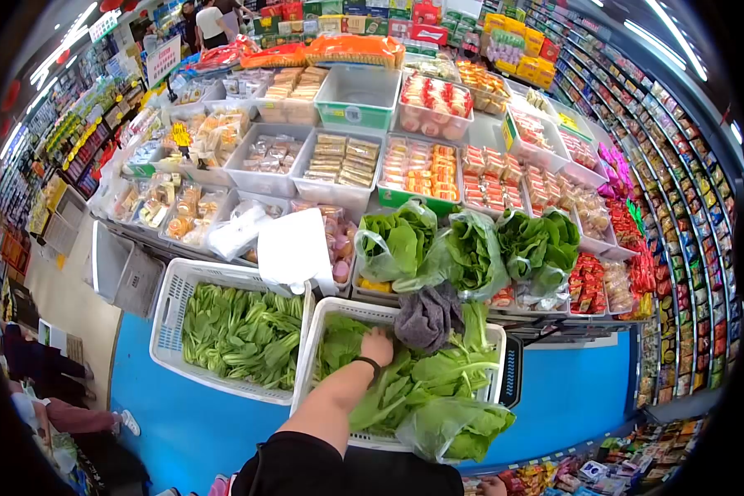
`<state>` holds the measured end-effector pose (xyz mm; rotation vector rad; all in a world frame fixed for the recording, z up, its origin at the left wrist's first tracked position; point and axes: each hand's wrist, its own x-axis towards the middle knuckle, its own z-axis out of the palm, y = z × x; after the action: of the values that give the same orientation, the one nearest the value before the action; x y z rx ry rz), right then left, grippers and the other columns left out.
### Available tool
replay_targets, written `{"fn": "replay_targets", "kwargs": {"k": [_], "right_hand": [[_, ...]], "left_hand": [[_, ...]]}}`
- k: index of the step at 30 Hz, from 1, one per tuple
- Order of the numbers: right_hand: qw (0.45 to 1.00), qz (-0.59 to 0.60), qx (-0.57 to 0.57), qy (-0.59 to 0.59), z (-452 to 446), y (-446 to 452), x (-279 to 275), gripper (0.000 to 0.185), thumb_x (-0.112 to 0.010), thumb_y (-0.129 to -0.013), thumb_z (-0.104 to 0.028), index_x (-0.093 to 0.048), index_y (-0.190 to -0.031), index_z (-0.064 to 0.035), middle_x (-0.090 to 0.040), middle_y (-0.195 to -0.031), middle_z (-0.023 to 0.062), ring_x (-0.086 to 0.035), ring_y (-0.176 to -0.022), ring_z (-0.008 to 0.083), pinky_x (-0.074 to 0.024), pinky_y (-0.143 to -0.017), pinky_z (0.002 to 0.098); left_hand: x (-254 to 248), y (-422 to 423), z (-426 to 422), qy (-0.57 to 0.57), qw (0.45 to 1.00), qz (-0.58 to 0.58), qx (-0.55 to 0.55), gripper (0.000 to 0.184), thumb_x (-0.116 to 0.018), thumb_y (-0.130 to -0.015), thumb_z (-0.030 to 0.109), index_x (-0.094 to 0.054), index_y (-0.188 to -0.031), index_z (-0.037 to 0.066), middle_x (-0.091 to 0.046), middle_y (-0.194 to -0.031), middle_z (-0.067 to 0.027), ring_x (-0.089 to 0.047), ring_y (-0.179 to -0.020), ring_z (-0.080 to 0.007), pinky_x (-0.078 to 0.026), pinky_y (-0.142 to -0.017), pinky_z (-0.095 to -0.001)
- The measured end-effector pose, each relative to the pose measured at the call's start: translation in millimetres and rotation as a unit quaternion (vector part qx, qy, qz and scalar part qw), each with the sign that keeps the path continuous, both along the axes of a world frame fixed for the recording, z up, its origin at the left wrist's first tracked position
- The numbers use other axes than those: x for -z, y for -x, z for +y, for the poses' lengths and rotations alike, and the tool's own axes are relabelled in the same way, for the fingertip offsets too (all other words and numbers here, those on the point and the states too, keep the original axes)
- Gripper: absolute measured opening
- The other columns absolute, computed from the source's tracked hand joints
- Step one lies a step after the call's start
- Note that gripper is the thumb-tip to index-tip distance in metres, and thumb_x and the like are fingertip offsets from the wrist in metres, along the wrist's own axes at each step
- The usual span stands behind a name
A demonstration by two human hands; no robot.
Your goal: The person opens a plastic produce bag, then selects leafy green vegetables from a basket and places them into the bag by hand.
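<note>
My left hand, with a dark band at the wrist, reaches into a white crate of leafy greens. Its fingers curl down onto the leaves at the crate's far side, their tips partly hidden. A crumpled grey cloth lies on the greens just right of this hand. Nearer to me, a clear bag of greens rests over the crate's front right corner. Only a small part of my right hand shows at the bottom edge, and what its fingers do is hidden.
A second white crate of greens stands to the left. Bagged greens line the edge of a display with many tubs of packaged food. White plastic bags lie there too. Snack shelves rise at right; a person's leg shows at left.
</note>
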<state>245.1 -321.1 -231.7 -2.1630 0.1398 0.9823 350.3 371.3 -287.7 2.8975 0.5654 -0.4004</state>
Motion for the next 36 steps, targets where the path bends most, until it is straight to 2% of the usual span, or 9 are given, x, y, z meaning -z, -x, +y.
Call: {"fn": "replay_targets", "kwargs": {"k": [5, 8, 10, 11, 12, 14, 18, 26, 36], "right_hand": [[0.99, 0.066, -0.013, 0.122, -15, 4, 15, 0.018, -0.063, -0.097, -0.012, -0.07, -0.11, -0.0005, -0.072, -0.08, 0.0094, -0.065, -0.062, 0.0156, -0.0496, -0.05, 0.0323], [0.973, -0.074, -0.144, 0.162, -64, -8, 64, 0.022, -0.068, -0.096, -0.017, -0.073, -0.112, -0.0017, -0.077, -0.089, 0.0129, -0.069, -0.071, 0.0218, -0.0558, -0.063, 0.0382], [0.937, -0.176, -0.159, 0.258, -25, -55, 8, 0.025, -0.071, -0.097, -0.021, -0.076, -0.118, -0.0096, -0.08, -0.107, 0.016, -0.076, -0.091, 0.0341, -0.0603, -0.085, 0.0457], [0.928, -0.319, -0.078, 0.174, -20, -95, 29, 0.007, -0.067, -0.09, -0.005, -0.064, -0.09, 0.0016, -0.067, -0.077, 0.0184, -0.061, -0.06, 0.0276, -0.0483, -0.057, 0.0426], [0.908, -0.386, -0.074, 0.146, 41, -118, -39, 0.007, -0.066, -0.09, -0.003, -0.063, -0.093, 0.0031, -0.064, -0.078, 0.0226, -0.062, -0.066, 0.0332, -0.0486, -0.062, 0.0465], [0.923, -0.368, -0.086, 0.071, 165, -157, -163, 0.006, -0.067, -0.091, -0.001, -0.068, -0.096, 0.0023, -0.068, -0.084, 0.0205, -0.068, -0.075, 0.032, -0.0534, -0.069, 0.0413], [0.915, -0.315, -0.243, -0.074, 291, -216, -206, 0.011, -0.066, -0.093, -0.007, -0.072, -0.096, 0.001, -0.074, -0.093, 0.0197, -0.074, -0.085, 0.0352, -0.0577, -0.075, 0.0433], [0.7, -0.122, -0.688, 0.146, 381, -231, -26, 0.027, -0.061, -0.088, -0.015, -0.076, -0.102, 0.0031, -0.075, -0.107, 0.028, -0.072, -0.099, 0.0465, -0.0585, -0.087, 0.0535], [0.747, -0.065, -0.642, 0.16, 385, -243, 27, 0.051, -0.06, -0.094, -0.021, -0.062, -0.137, 0.0058, -0.067, -0.133, 0.0303, -0.065, -0.124, 0.0439, -0.053, -0.105, 0.0521]], "left_hand": [[3, -5, -10, -0.035, 0.998, 0.027, 0.037, 0.034, -0.05, -0.103, 0.022, -0.074, -0.123, 0.008, -0.066, -0.129, -0.0149, -0.058, -0.117, -0.0354, -0.048, -0.096, -0.0523], [-17, 5, -20, -0.019, 0.995, -0.098, 0.016, 0.03, -0.056, -0.099, 0.024, -0.073, -0.116, 0.007, -0.067, -0.122, -0.014, -0.058, -0.116, -0.0356, -0.048, -0.094, -0.0508], [-73, 26, -34, 0.01, 0.992, -0.121, 0.017, 0.028, -0.063, -0.094, 0.026, -0.071, -0.112, 0.007, -0.068, -0.114, -0.011, -0.059, -0.115, -0.0348, -0.049, -0.093, -0.0501], [-83, 37, -41, 0.01, 0.993, -0.117, 0.017, 0.028, -0.063, -0.094, 0.026, -0.071, -0.112, 0.007, -0.068, -0.114, -0.011, -0.059, -0.115, -0.0348, -0.049, -0.093, -0.0501], [-89, 49, -51, 0.054, 0.991, -0.122, 0.015, 0.029, -0.065, -0.092, 0.026, -0.07, -0.114, 0.007, -0.067, -0.114, -0.0109, -0.059, -0.116, -0.0346, -0.05, -0.092, -0.0512], [-83, 76, -72, 0.149, 0.984, -0.091, 0.019, 0.037, -0.069, -0.091, 0.024, -0.068, -0.124, 0.009, -0.064, -0.127, -0.0127, -0.06, -0.118, -0.0362, -0.051, -0.094, -0.0552], [-67, 120, -101, 0.14, 0.988, -0.061, -0.023, 0.051, -0.071, -0.088, 0.02, -0.064, -0.138, 0.014, -0.054, -0.147, -0.0149, -0.058, -0.123, -0.0387, -0.052, -0.098, -0.0537], [-74, 117, -137, 0.063, 0.979, -0.105, -0.166, 0.056, -0.068, -0.087, 0.015, -0.059, -0.142, 0.014, -0.061, -0.123, -0.0149, -0.066, -0.107, -0.0367, -0.056, -0.087, -0.0499], [-79, 166, -174, 0.021, 0.977, -0.123, -0.171, 0.029, -0.067, -0.085, 0.019, -0.068, -0.113, 0.013, -0.067, -0.108, -0.0118, -0.066, -0.105, -0.0336, -0.052, -0.089, -0.0495]]}}
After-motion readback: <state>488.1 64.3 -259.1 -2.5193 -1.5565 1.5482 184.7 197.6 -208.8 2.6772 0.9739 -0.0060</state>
